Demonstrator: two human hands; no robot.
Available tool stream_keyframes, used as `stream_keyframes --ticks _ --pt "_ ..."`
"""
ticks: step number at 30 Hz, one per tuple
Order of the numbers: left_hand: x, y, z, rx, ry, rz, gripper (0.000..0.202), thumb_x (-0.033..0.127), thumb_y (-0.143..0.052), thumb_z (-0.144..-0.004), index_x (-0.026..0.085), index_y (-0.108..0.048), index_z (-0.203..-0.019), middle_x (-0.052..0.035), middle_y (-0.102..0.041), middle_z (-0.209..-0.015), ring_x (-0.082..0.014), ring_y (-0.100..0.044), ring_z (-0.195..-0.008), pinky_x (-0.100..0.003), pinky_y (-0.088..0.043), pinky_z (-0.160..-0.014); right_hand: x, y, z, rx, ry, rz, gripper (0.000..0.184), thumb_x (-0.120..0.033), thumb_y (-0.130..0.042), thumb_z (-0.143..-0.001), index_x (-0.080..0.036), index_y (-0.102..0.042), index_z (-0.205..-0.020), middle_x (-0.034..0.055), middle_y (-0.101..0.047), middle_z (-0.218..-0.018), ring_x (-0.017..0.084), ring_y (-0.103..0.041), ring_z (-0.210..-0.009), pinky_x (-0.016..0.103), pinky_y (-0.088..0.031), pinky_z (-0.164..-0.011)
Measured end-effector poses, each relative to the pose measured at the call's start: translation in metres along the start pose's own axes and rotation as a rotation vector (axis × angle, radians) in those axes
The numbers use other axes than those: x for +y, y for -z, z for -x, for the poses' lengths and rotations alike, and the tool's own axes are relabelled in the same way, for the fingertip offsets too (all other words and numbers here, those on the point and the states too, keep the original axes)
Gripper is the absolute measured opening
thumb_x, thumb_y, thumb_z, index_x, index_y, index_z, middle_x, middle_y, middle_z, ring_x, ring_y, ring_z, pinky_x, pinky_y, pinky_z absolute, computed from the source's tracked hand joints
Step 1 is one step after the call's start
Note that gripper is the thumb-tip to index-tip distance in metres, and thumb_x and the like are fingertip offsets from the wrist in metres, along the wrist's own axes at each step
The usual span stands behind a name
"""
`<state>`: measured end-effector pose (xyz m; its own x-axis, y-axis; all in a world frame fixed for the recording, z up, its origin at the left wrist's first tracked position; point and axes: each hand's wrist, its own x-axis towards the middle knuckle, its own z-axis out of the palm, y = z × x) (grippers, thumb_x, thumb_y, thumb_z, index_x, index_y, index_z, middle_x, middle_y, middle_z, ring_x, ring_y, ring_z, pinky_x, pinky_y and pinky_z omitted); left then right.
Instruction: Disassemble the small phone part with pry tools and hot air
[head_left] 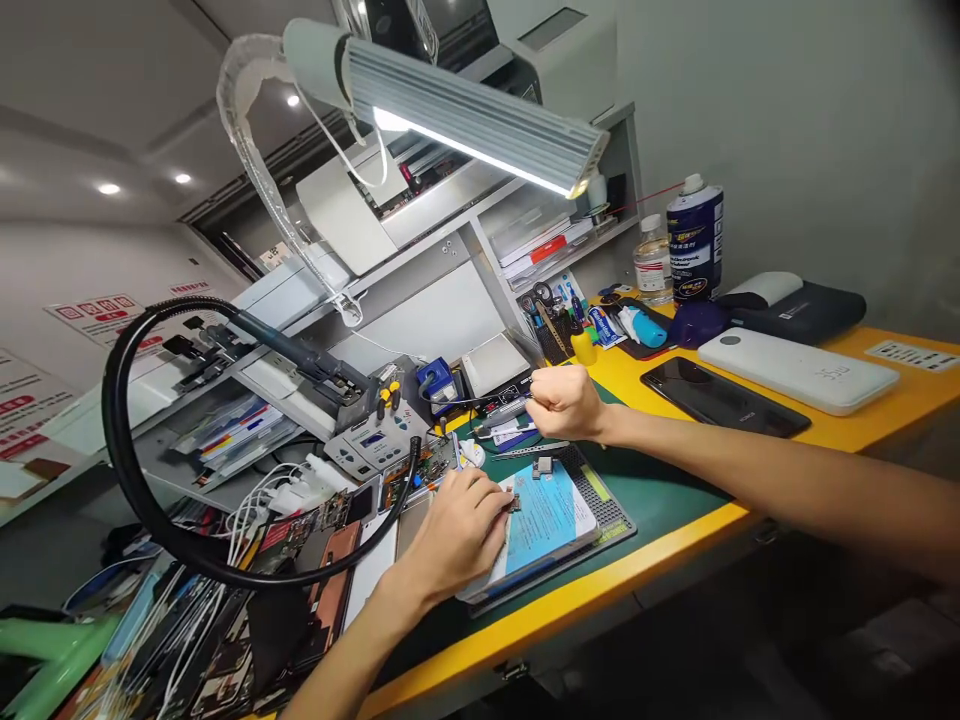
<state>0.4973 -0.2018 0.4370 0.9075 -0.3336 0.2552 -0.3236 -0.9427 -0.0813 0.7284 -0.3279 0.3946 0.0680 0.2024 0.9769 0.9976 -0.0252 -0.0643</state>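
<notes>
My left hand rests with curled fingers on the left edge of an opened phone with a light blue battery, and pinches a small dark part at its top edge. The phone lies on a dark work mat on the green bench pad. My right hand is raised behind the phone, its fingers closed around a thin dark tool whose cable runs left. Tweezers and a small metal piece lie between my two hands.
A lamp bar hangs overhead. A thick black hose loops at left over phone parts and white cables. A soldering station stands behind. On the yellow bench: a black phone, white power bank, bottles.
</notes>
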Motion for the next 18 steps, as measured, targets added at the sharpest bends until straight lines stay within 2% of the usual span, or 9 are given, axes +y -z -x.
stream_keyframes --ticks 4,8,11,14,16,18 --pt "-0.001 -0.004 0.001 0.031 0.109 0.072 0.020 0.018 -0.050 -0.095 0.017 -0.069 -0.103 -0.0090 -0.071 -0.092 -0.0230 -0.059 -0.090 -0.041 -0.046 -0.078 0.001 -0.001 0.001 -0.019 -0.003 0.005 0.027 -0.039 -0.059 -0.098 -0.015 -0.063 -0.087 -0.0034 -0.059 -0.071 0.007 -0.050 -0.053 0.022 -0.046 -0.052" --pt "0.001 0.002 -0.002 0.019 0.272 0.188 0.023 0.021 -0.047 -0.097 0.018 -0.070 -0.100 -0.0079 -0.071 -0.090 -0.0213 -0.061 -0.090 -0.039 -0.049 -0.083 0.002 -0.001 0.002 -0.039 -0.007 0.000 0.025 -0.038 -0.058 -0.099 -0.014 -0.063 -0.092 -0.0021 -0.061 -0.076 0.008 -0.054 -0.057 0.023 -0.048 -0.054" --pt "0.002 0.013 -0.008 -0.067 0.390 0.284 0.022 0.025 -0.052 -0.095 0.019 -0.073 -0.095 -0.0055 -0.074 -0.091 -0.0185 -0.065 -0.085 -0.033 -0.051 -0.077 0.003 -0.001 0.003 -0.049 -0.018 -0.005 0.024 -0.037 -0.059 -0.099 -0.014 -0.064 -0.095 -0.0014 -0.062 -0.079 0.009 -0.056 -0.059 0.023 -0.050 -0.055" --pt "0.001 0.023 -0.014 -0.206 0.466 0.370 0.021 0.029 -0.057 -0.094 0.018 -0.074 -0.087 -0.0023 -0.074 -0.082 -0.0152 -0.065 -0.073 -0.028 -0.050 -0.066 0.007 -0.003 0.004 -0.061 -0.042 -0.015 0.023 -0.036 -0.060 -0.098 -0.014 -0.065 -0.099 0.0004 -0.065 -0.084 0.010 -0.059 -0.064 0.024 -0.053 -0.058" --pt "0.000 0.024 -0.018 -0.294 0.488 0.418 0.024 0.032 -0.059 -0.095 0.015 -0.071 -0.084 0.0002 -0.070 -0.074 -0.0134 -0.064 -0.066 -0.027 -0.050 -0.063 0.009 -0.004 0.004 -0.070 -0.063 -0.025 0.023 -0.036 -0.060 -0.098 -0.014 -0.065 -0.103 0.0016 -0.066 -0.089 0.011 -0.061 -0.067 0.026 -0.054 -0.061" --pt "-0.002 0.023 -0.021 -0.344 0.505 0.440 0.029 0.038 -0.060 -0.096 0.014 -0.068 -0.082 0.0013 -0.067 -0.073 -0.0133 -0.063 -0.066 -0.029 -0.052 -0.066 0.011 -0.004 0.005 -0.079 -0.086 -0.036 0.023 -0.035 -0.061 -0.098 -0.014 -0.065 -0.106 0.0028 -0.067 -0.093 0.012 -0.063 -0.071 0.027 -0.056 -0.063"
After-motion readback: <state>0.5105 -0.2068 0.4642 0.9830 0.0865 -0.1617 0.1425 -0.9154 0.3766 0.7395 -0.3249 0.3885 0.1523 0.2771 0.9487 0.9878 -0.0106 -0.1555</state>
